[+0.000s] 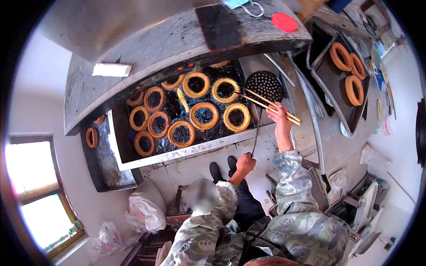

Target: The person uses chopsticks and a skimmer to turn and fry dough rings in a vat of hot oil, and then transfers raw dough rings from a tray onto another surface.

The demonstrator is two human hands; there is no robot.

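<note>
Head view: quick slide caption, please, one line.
Right hand holds wooden chopsticks at a golden dough ring in the fryer; left hand grips a dark handle leading up toward a perforated skimmer.

over here, bright daylight fills the brown-framed window (pixel 38 197) on the left, set in a plain white wall (pixel 46 108); the tiled floor (pixel 188 174) is pale, smudged in places, and a grey worktop (pixel 341 148) lines the right.

Grey-green and off-white camouflage sleeves (pixel 295 179), dark trousers (pixel 251 201), probably black shoes (pixel 215 172).
</note>
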